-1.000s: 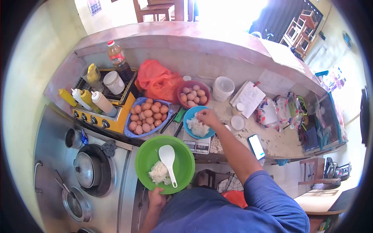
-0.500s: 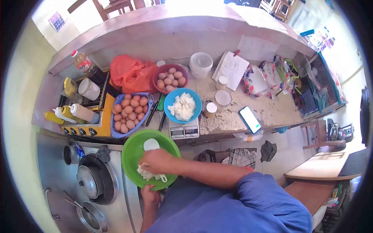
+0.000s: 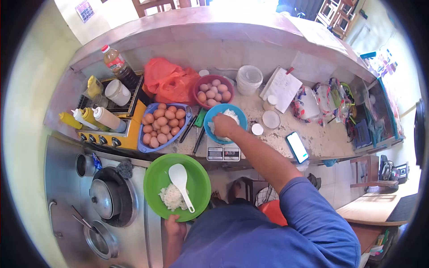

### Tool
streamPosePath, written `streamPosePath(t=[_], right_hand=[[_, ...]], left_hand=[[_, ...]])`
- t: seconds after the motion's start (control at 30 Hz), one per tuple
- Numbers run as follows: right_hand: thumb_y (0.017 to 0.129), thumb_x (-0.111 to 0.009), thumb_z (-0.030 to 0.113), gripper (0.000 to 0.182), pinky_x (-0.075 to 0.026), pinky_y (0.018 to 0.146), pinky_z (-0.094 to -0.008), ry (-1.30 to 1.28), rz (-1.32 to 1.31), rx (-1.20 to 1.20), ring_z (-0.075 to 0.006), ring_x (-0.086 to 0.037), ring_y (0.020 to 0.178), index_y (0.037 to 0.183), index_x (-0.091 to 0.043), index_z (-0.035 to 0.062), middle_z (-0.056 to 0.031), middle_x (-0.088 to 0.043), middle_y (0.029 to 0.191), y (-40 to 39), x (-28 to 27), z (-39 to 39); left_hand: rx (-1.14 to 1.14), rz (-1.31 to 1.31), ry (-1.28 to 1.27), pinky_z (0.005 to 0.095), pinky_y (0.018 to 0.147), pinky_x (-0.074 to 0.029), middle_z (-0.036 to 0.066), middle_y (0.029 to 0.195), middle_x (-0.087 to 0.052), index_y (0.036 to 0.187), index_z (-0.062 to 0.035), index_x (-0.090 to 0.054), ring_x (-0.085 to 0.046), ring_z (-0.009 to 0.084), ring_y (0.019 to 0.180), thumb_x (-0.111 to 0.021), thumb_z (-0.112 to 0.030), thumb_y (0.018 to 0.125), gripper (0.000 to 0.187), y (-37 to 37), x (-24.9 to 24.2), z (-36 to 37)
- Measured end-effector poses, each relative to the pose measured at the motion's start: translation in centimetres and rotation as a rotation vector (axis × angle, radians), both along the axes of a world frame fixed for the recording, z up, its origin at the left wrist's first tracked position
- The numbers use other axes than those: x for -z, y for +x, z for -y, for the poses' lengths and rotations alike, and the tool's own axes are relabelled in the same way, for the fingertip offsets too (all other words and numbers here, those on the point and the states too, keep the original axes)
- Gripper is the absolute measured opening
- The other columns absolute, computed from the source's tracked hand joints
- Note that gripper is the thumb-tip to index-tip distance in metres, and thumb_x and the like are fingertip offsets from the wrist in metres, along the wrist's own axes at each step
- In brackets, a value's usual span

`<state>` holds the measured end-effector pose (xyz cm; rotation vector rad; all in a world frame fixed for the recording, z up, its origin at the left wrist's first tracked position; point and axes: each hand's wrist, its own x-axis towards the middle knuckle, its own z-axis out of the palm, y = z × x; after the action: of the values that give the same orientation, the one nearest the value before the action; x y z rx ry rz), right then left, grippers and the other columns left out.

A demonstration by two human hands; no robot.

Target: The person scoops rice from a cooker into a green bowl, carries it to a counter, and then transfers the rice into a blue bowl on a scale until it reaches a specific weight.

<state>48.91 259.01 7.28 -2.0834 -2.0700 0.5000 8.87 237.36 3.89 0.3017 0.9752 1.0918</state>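
My left hand [image 3: 175, 227] grips the near rim of a green plastic basin [image 3: 154, 178], fingers closed on it. In the basin lie a clump of cooked rice [image 3: 172, 197] and a white rice paddle [image 3: 178, 176], its handle pointing toward me. My right hand [image 3: 225, 126] reaches into a blue bowl [image 3: 244, 117], its fingers closed around some white rice at the bowl's left side. More rice [image 3: 232, 114] shows behind the hand. The blue bowl sits on a digital kitchen scale [image 3: 223, 154]; its display is too small to read.
Eggs fill a blue basket [image 3: 144, 148] and a maroon bowl [image 3: 195, 91]. Small jars [image 3: 257, 129], a phone [image 3: 297, 147] and a notepad [image 3: 286, 89] lie rightward. At left stand sauce bottles [image 3: 107, 118], a yellow stove [image 3: 134, 129], and a lidded pot [image 3: 102, 198].
My right hand has moved from the green basin up and right into the blue bowl. The paddle and rice in the basin are now uncovered. My left hand still holds the basin.
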Motion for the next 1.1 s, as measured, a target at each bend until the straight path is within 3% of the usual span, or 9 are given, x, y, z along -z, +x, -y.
streamPosePath(t=[0.13,0.3,0.57,0.63,0.7,0.9,1.1], right_hand=[[0.077,-0.063,0.013,0.030,-0.054,0.083,-0.0442,-0.008,0.085,0.033,-0.0353,-0.064,0.098,0.105,-0.064,0.0003,-0.0214,-0.058,0.115,-1.3,0.5,-0.1],[0.079,-0.059,0.012,0.030,-0.054,0.083,-0.0440,0.032,0.118,0.052,-0.0346,-0.064,0.099,0.107,-0.063,0.0028,-0.0200,-0.058,0.115,-1.4,0.9,-0.6],[0.073,-0.068,0.021,0.038,-0.051,0.087,-0.0443,0.076,-0.119,0.024,-0.0324,-0.061,0.102,0.108,-0.061,0.0078,-0.0177,-0.058,0.112,0.7,1.8,-0.7],[0.073,-0.069,0.021,0.038,-0.050,0.088,-0.0443,0.114,-0.121,0.018,-0.0323,-0.061,0.103,0.108,-0.061,0.0079,-0.0178,-0.058,0.112,0.8,2.0,-0.7],[0.073,-0.069,0.021,0.039,-0.050,0.089,-0.0442,0.152,-0.126,0.021,-0.0321,-0.061,0.103,0.109,-0.061,0.0080,-0.0179,-0.058,0.112,0.7,1.8,-0.5],[0.075,-0.066,0.022,0.036,-0.051,0.088,-0.0428,0.039,-0.025,0.059,-0.0321,-0.061,0.104,0.107,-0.062,0.0067,-0.0177,-0.058,0.115,-0.9,1.0,-1.1],[0.076,-0.065,0.021,0.030,-0.053,0.080,-0.0431,0.161,-0.155,0.121,-0.0337,-0.066,0.089,0.104,-0.065,0.0081,-0.0136,-0.068,0.097,0.1,1.1,-0.9]], left_hand=[[0.036,-0.093,0.052,0.0515,0.102,-0.044,0.019,0.136,-0.046,0.140,0.0015,-0.032,-0.050,0.0363,0.122,-0.046,-0.007,0.074,0.068,0.3,0.9,0.2],[0.024,-0.044,0.095,0.0504,0.101,-0.045,0.019,0.135,-0.046,0.140,0.0014,-0.032,-0.051,0.0363,0.120,-0.046,-0.005,0.074,0.068,1.5,-0.2,0.0],[0.018,-0.067,0.111,0.0504,0.103,-0.044,0.020,0.135,-0.045,0.139,0.0025,-0.032,-0.050,0.0368,0.122,-0.045,-0.003,0.073,0.068,1.8,-0.5,-0.2],[0.018,-0.081,0.112,0.0505,0.103,-0.043,0.020,0.135,-0.045,0.139,0.0030,-0.032,-0.050,0.0370,0.122,-0.045,-0.003,0.073,0.068,1.9,-0.6,-0.2],[-0.011,0.006,0.066,0.0478,0.106,-0.040,0.019,0.138,-0.044,0.139,0.0034,-0.033,-0.047,0.0350,0.126,-0.044,0.006,0.070,0.070,2.0,-0.9,-0.4],[0.029,0.005,0.032,0.0489,0.106,-0.041,0.021,0.138,-0.043,0.138,0.0039,-0.033,-0.046,0.0367,0.125,-0.044,0.005,0.070,0.069,2.1,-0.7,-0.4],[0.003,-0.037,0.050,0.0487,0.105,-0.042,0.021,0.137,-0.044,0.138,0.0043,-0.033,-0.048,0.0363,0.124,-0.045,0.005,0.071,0.069,2.0,-1.3,-0.1]])
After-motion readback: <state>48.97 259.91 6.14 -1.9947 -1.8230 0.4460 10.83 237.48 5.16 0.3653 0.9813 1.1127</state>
